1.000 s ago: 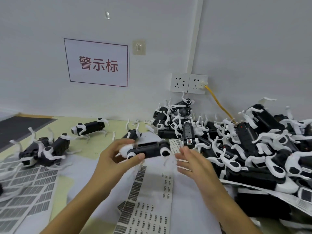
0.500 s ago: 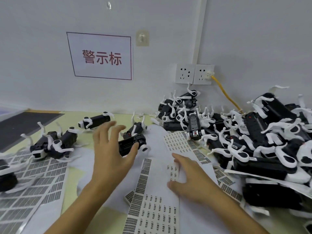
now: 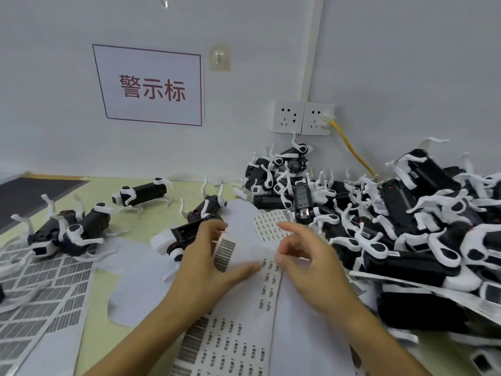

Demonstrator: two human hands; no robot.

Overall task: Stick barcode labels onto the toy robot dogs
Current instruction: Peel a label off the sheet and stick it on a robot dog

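At table centre, left hand [image 3: 206, 264] pins the label strip [image 3: 244, 267]; right hand [image 3: 306, 256] pinches its edge. Nearest dog [image 3: 184, 234] lies at ten o'clock, lengthwise left-right.

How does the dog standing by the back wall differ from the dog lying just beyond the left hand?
The standing dog is upright on its white legs, alone on bare table near the wall; the lying dog is tipped over on white paper, partly hidden by the left hand. The standing dog is side-on with its full body visible; the lying dog shows mainly its white end and dark body. Both are black with white parts.
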